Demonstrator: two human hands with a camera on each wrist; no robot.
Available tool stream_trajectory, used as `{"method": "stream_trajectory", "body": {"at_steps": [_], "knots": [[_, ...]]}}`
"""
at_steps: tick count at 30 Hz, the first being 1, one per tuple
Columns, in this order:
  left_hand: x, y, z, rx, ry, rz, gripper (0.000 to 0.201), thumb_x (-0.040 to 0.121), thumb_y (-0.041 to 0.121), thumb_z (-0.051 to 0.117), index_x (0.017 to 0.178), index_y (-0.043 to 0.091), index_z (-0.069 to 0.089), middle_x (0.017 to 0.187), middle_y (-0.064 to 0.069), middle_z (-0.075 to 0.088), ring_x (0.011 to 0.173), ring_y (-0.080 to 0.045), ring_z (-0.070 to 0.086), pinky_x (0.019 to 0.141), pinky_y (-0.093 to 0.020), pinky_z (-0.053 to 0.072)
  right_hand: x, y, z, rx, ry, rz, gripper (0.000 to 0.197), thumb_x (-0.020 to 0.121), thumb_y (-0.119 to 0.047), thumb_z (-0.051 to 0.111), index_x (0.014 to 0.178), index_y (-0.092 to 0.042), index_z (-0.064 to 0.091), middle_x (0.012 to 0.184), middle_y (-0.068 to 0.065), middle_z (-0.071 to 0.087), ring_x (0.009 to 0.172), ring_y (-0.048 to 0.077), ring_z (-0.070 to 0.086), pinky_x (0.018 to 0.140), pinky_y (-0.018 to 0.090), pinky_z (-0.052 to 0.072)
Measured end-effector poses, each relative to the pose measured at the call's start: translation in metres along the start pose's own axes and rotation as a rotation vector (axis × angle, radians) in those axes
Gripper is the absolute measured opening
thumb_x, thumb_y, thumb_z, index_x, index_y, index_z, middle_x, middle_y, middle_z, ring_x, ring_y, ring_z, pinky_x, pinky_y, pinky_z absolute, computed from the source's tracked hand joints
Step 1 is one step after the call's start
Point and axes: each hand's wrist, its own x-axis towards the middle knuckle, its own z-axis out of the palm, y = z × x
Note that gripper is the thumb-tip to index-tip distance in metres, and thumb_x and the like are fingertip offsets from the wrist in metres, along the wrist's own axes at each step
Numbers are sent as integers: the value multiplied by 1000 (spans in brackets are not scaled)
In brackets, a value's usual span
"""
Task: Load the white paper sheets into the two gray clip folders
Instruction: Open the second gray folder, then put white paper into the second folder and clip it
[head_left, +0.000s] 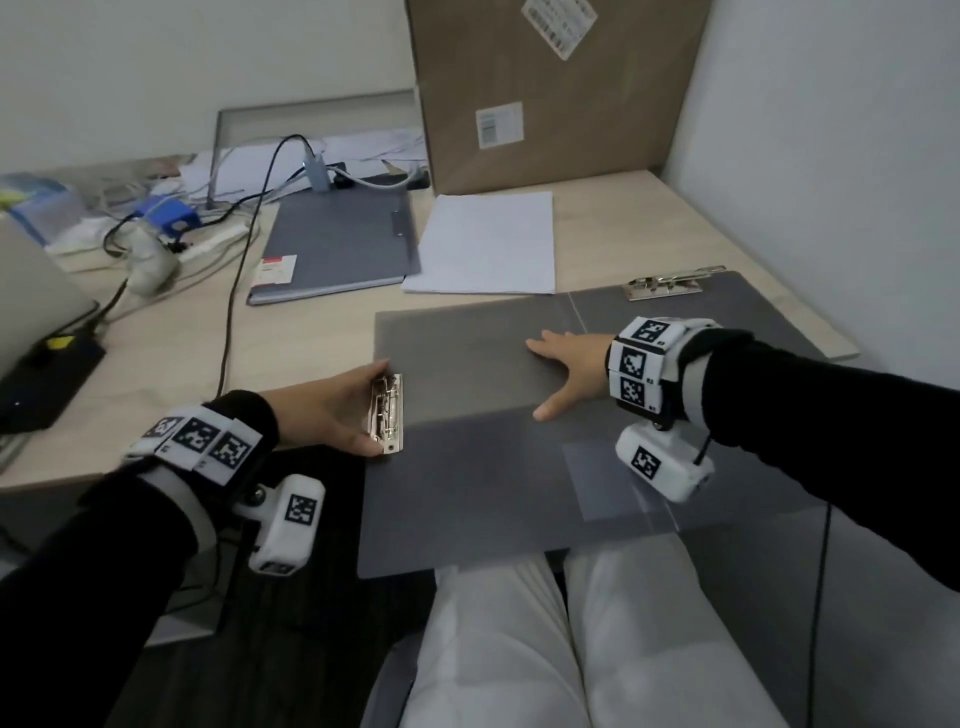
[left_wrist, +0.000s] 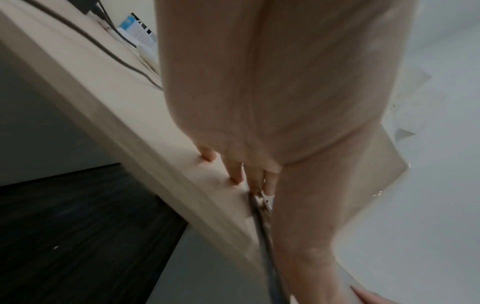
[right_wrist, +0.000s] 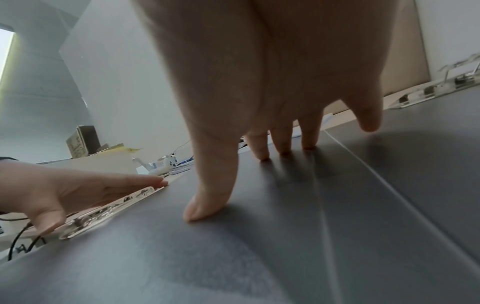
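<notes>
An open gray clip folder (head_left: 478, 467) lies spread over the desk's front edge and my lap. Its metal clip (head_left: 388, 415) sits at the left edge, and a second metal clip (head_left: 670, 283) sits at the far right. My left hand (head_left: 376, 410) touches the left clip with straight fingers at its far end and the thumb at its near end. My right hand (head_left: 569, 366) lies flat with spread fingers on the folder's inner face. A stack of white paper sheets (head_left: 483, 244) lies behind the folder. Left of it is the second gray folder (head_left: 337, 244), closed.
A large cardboard box (head_left: 545, 88) stands against the back wall. Black cables (head_left: 234, 291), a power strip (head_left: 213, 241), a blue object (head_left: 166, 215) and loose papers crowd the desk's left side. A laptop (head_left: 31, 301) sits at the far left. A white wall (head_left: 831, 156) borders the right.
</notes>
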Motion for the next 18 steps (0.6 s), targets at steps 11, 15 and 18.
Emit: {"method": "stream_trajectory", "body": {"at_steps": [11, 15, 18], "knots": [[6, 4, 11, 198, 146, 96, 100, 68, 20, 81, 147, 9, 21, 150, -6, 28, 139, -17, 28, 103, -13, 19, 3, 4, 0, -53, 18, 10, 105, 76, -54, 67, 153, -19, 5, 161, 3, 2, 148, 18, 13, 118, 33, 15], [2, 9, 12, 236, 178, 98, 98, 67, 33, 81, 146, 15, 25, 149, -4, 31, 137, -18, 31, 110, -25, 23, 1, 3, 0, -47, 21, 18, 105, 76, -54, 67, 153, -19, 5, 161, 2, 2, 148, 18, 13, 119, 33, 14], [-5, 5, 3, 60, 167, 87, 80, 66, 64, 64, 134, 26, 45, 133, 7, 48, 129, -12, 42, 104, -21, 27, -1, 4, 0, -42, 23, 21, 104, 76, -53, 67, 153, -20, 5, 161, 1, 2, 148, 17, 11, 118, 32, 13]]}}
